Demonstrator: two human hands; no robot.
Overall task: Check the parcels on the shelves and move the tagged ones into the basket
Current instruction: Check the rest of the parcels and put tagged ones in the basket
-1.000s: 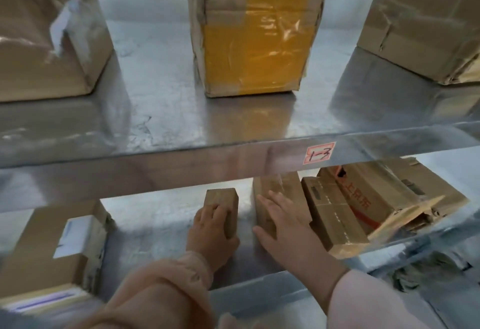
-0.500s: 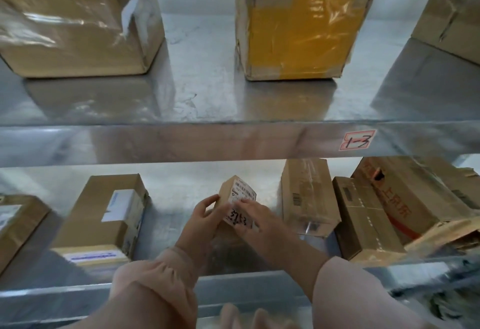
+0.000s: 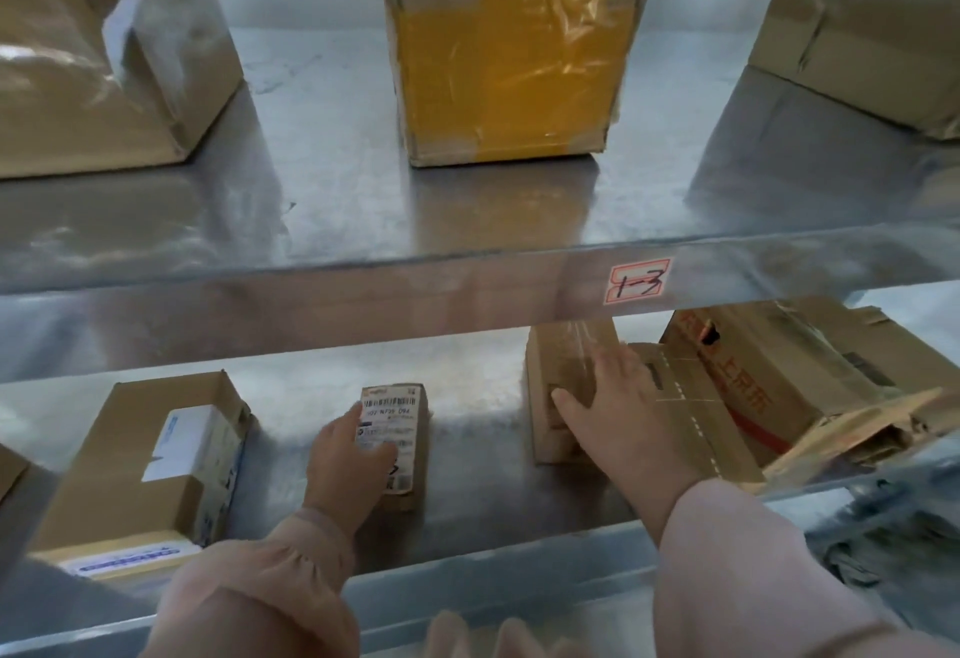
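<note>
- Left grip (image 3: 345, 454): clasped on small labelled parcel (image 3: 402, 413), thumb across its barcode label.
- Parcel lies flat on lower shelf (image 3: 478, 449), near 6 o'clock in view.
- Right grip (image 3: 618, 418): released, fingers straight, laid on upright taped parcel (image 3: 561, 376), at 3 o'clock of the small one and apart from it.
- White-labelled box (image 3: 150, 454) at 9 o'clock, apart.
- Upper shelf (image 3: 337, 200): front edge tagged "1-3" (image 3: 636, 280); yellow-taped box (image 3: 506, 49) at 12 o'clock.

The left hand (image 3: 347, 457) holds a labelled parcel (image 3: 402, 428) on the lower shelf (image 3: 478, 491); the right hand (image 3: 621, 415) rests on a box (image 3: 558, 371).
</note>
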